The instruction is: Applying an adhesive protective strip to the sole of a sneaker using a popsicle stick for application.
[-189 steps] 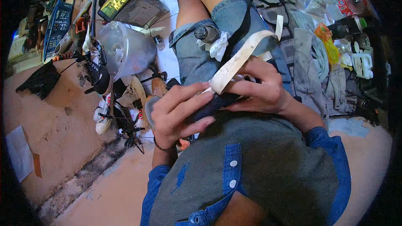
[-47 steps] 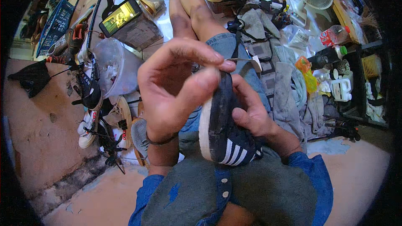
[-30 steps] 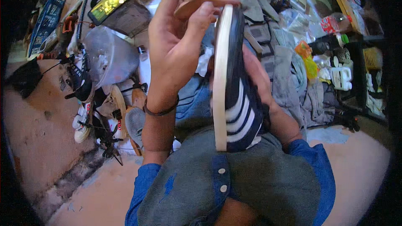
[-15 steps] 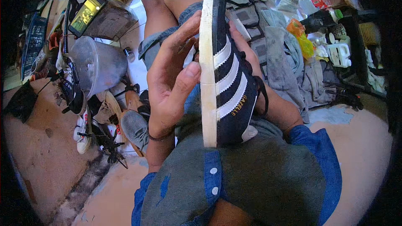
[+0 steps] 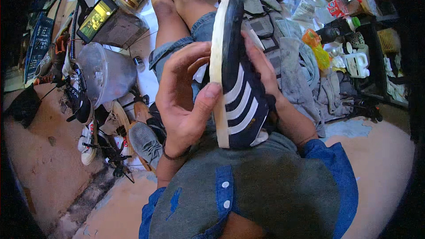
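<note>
Sneaker (image 5: pixel 237 84) stands upright on edge, gripped between left hand (image 5: pixel 183 102) at its sole and right hand (image 5: pixel 261 64) behind.

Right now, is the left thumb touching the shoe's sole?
Touching. The head view shows the left hand with its thumb tip pressed on the pale sole edge of the shoe.

Left hand (image 5: pixel 186 102), right hand (image 5: pixel 261 62), striped sneaker (image 5: pixel 237 84)

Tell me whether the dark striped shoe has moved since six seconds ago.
Yes. The shoe has been lifted and turned on edge, its toe now reaching up past the denim shorts hem, held in both hands.
</note>
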A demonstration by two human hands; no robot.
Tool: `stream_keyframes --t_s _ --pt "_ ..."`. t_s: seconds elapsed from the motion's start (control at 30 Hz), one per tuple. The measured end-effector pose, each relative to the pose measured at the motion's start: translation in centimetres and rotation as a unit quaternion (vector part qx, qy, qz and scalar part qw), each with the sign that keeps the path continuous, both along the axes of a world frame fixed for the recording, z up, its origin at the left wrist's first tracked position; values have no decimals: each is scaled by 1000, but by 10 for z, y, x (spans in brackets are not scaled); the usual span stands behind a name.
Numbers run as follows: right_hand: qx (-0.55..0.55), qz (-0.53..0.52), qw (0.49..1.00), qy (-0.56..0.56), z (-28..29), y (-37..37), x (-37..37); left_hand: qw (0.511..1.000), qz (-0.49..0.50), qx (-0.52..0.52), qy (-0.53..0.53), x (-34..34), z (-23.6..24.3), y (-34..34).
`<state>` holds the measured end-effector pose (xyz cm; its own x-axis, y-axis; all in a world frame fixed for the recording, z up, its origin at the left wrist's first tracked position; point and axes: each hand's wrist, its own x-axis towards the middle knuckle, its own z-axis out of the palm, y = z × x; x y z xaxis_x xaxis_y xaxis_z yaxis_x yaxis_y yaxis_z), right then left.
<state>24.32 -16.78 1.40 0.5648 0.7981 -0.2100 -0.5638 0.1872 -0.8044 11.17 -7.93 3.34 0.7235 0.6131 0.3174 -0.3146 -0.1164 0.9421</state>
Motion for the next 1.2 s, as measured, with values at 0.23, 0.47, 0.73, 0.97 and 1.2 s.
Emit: stream_keyframes --t_s 0.23,0.47,0.73,0.97,1.2 --pt "114 81 984 -112 -20 -6 -6 994 40 -97 -44 14 21 4" --pt "145 65 984 -84 -21 -10 -12 997 -37 -55 -28 0 11 7" --pt "147 43 981 -121 -19 -10 -16 994 -83 -47 -49 -4 14 6" --pt "104 14 988 -114 -22 -11 -19 992 -35 -114 -47 5 16 2" --pt "108 45 987 -111 -25 -13 -19 985 -119 -108 -58 -24 1 -2"
